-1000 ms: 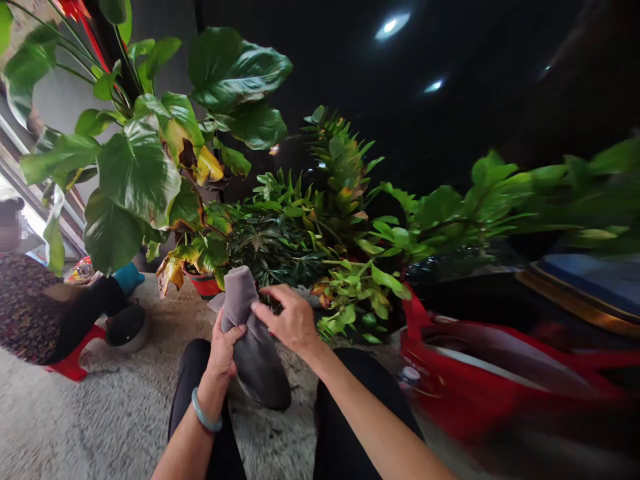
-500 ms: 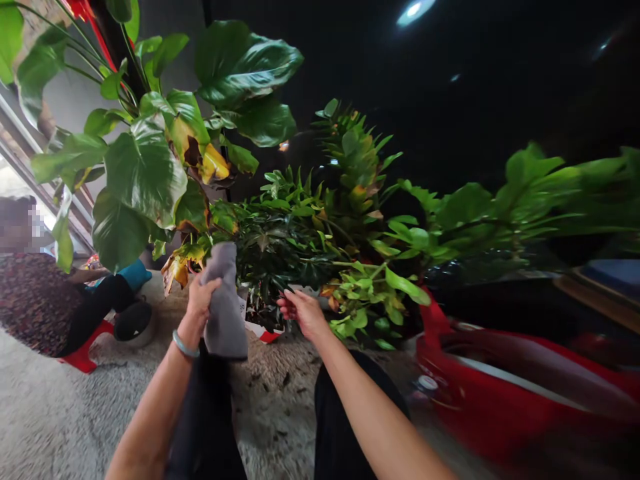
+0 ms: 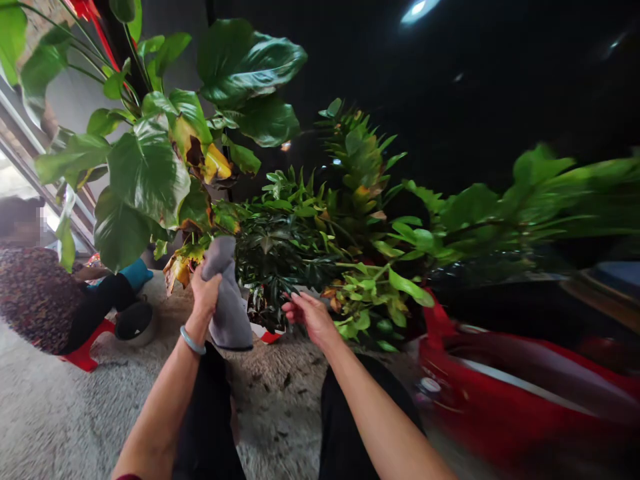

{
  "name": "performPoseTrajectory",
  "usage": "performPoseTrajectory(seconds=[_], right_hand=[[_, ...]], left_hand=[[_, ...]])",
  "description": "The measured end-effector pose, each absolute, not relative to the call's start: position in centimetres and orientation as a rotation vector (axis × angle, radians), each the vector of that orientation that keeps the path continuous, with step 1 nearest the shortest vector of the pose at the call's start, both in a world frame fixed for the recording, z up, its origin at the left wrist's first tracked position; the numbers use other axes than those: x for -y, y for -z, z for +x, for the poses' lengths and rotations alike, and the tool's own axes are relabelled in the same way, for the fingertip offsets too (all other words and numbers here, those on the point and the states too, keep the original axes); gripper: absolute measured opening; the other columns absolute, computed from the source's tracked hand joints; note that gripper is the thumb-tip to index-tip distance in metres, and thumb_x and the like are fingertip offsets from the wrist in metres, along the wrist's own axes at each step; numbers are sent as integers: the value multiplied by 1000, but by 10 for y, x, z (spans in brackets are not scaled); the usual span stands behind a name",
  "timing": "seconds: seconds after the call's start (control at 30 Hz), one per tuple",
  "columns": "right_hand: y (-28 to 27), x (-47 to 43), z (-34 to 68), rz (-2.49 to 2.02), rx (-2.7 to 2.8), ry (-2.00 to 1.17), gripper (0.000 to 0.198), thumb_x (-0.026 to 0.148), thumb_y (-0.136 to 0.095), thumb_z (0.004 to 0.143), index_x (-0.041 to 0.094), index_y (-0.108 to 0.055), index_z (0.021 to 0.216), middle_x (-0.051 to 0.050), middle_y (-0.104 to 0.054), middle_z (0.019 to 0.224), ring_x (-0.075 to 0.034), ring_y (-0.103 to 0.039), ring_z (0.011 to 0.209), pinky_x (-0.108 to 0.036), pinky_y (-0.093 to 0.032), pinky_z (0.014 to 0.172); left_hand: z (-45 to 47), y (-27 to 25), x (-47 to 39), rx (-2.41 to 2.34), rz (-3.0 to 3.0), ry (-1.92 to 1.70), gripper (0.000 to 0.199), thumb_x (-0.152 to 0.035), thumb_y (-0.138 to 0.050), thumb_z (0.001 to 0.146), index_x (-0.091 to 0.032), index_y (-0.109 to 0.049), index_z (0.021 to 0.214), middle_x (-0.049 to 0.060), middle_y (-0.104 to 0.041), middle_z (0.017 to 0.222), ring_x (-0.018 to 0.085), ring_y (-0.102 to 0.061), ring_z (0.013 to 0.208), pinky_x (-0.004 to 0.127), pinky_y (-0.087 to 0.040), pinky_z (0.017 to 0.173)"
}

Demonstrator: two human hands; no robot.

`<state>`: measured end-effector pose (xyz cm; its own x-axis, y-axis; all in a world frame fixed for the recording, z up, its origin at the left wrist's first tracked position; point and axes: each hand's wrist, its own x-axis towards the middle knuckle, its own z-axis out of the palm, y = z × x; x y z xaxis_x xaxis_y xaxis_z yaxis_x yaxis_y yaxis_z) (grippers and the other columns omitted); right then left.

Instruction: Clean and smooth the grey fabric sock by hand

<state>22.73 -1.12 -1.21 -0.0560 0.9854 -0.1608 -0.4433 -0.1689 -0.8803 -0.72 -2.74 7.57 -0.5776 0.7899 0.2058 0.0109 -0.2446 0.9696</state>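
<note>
Person (image 3: 35,293) in a patterned top sits at far left on a red stool (image 3: 80,357). Your left hand (image 3: 205,293) is closed around a grey cloth (image 3: 227,300), held up before the big-leaved plant (image 3: 150,160). Your right hand (image 3: 307,315) hangs open, holding nothing, just before the dark-leaved plant (image 3: 280,253). A red vehicle (image 3: 525,393) fills the right.

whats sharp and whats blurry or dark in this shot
Head view: the left hand gripping the grey cloth, the right hand and the big leaves are fairly sharp; the red object and foliage at right smear with motion blur; the upper background is nearly black apart from a ceiling light; edges bow with wide-angle distortion.
</note>
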Motion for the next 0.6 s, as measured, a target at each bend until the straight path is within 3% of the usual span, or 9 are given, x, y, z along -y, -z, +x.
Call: performPoseTrajectory(seconds=[0.1, 0.17, 0.27, 0.37, 0.43, 0.6], right_hand=[[13, 12, 231, -992, 803, -1523, 30, 38, -80, 69, 15, -73, 86, -4, -72, 59, -12, -61, 43, -20, -46, 40], [14, 11, 235, -1005, 828, -1523, 28, 37, -78, 71, 15, -73, 86, -4, -72, 60, -13, -62, 45, -21, -46, 41], [16, 9, 237, -1019, 839, -1518, 24, 37, -78, 71, 16, -72, 82, -5, -73, 61, -14, -62, 45, -21, -44, 39], [18, 9, 237, -994, 814, -1510, 27, 37, -79, 69, 16, -73, 84, -5, -73, 62, -13, -61, 45, -21, -43, 39], [18, 10, 236, -975, 796, -1512, 28, 38, -80, 68, 16, -74, 85, -5, -73, 62, -13, -61, 45, -20, -43, 39], [18, 12, 238, -1031, 819, -1484, 26, 39, -77, 71, 17, -73, 84, -5, -72, 62, -14, -62, 45, -22, -44, 40]], left_hand=[[7, -22, 60, -1506, 844, -1628, 49, -20, -75, 55, -14, -69, 104, 5, -71, 83, 22, -66, 77, 35, -54, 76], [12, -10, 86, -1410, 824, -1516, 53, -22, -78, 55, -15, -69, 107, 5, -72, 82, 22, -66, 73, 34, -54, 72], [7, -43, 97, -1362, 920, -1614, 57, -23, -81, 58, -18, -70, 113, 6, -74, 96, 24, -68, 87, 35, -55, 82], [-6, -101, 68, -1395, 1096, -1919, 58, -22, -78, 63, -21, -70, 120, 6, -73, 114, 26, -66, 108, 35, -50, 99], [-10, -121, 42, -1410, 1169, -2001, 57, -19, -78, 64, -22, -70, 120, 7, -72, 118, 25, -65, 111, 36, -48, 103], [3, -66, 38, -1536, 1023, -1622, 50, -12, -76, 54, -18, -73, 103, 4, -74, 90, 23, -68, 86, 36, -55, 85]])
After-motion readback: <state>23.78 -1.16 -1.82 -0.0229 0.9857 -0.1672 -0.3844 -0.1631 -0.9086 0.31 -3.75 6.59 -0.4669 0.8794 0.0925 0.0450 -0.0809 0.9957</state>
